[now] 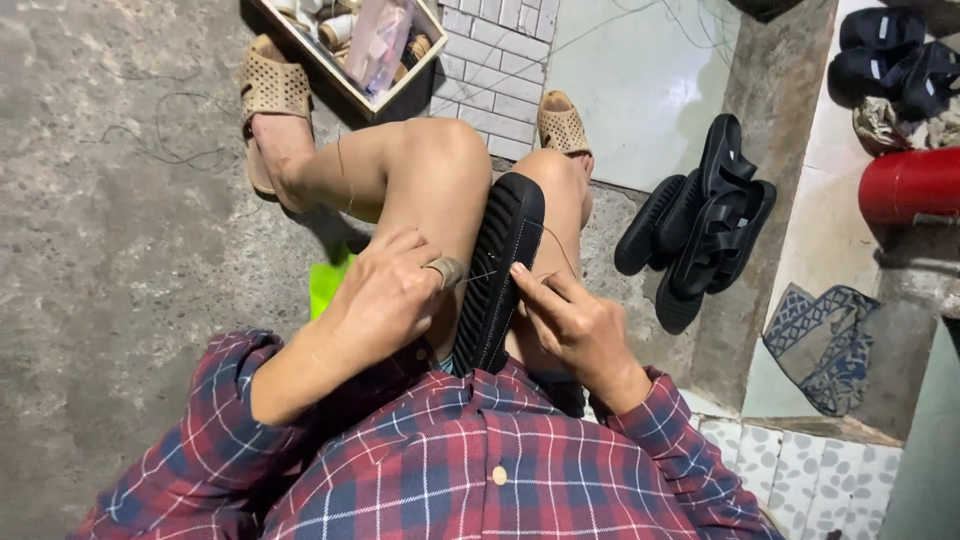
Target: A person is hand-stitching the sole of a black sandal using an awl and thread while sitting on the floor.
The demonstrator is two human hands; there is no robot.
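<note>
We hold a black sandal sole (498, 275) upright between our knees, its ridged edge facing up. Our left hand (385, 295) is pinched shut on a thin thread (487, 274) that runs taut across to the sole's edge; a pale wrap covers 1 finger there. Our right hand (580, 325) sits on the other side of the sole, its fingers closed against the rim just where the thread meets it. We cannot tell whether it grips a needle. A faint line of stitches shows along the edge above our grip, so we judge the sewing partly done, with the stretch below our hands hidden. Beyond the right hand, 3 or so finished-looking black sandals (700, 225) lie stacked on the step. Ahead of the left hand stands a wooden box (432, 40) of supplies.
</note>
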